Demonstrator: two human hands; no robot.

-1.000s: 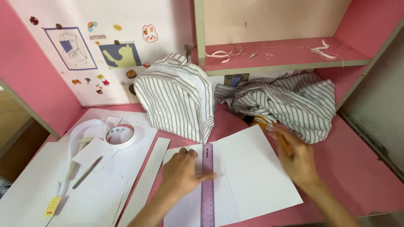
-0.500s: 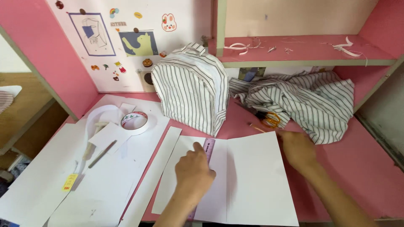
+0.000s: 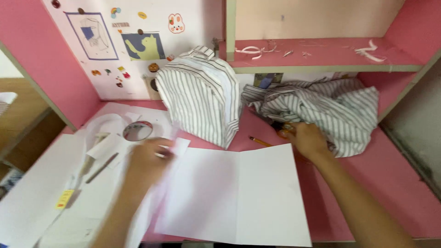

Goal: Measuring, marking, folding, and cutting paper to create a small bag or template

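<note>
My left hand (image 3: 147,160) is blurred over the left edge of a large white folded sheet (image 3: 257,193). A pale purple streak below it looks like the ruler (image 3: 161,193) gripped in that hand. My right hand (image 3: 308,140) lies at the sheet's far right corner. Its fingers touch an orange object (image 3: 283,131) at the edge of a crumpled striped cloth (image 3: 321,108). Whether they grip it is unclear. A pencil (image 3: 261,141) lies on the pink desk just left of that hand.
A striped fabric backpack shape (image 3: 202,96) stands upright behind the sheet. A tape roll (image 3: 138,131), paper scraps and a pen (image 3: 102,167) lie on white sheets (image 3: 41,197) at the left. A pink shelf (image 3: 321,57) with paper strips runs above.
My left hand has moved left off the sheet, and the ruler no longer lies on the fold. My right hand has let the pencil go and moved up to the orange object.
</note>
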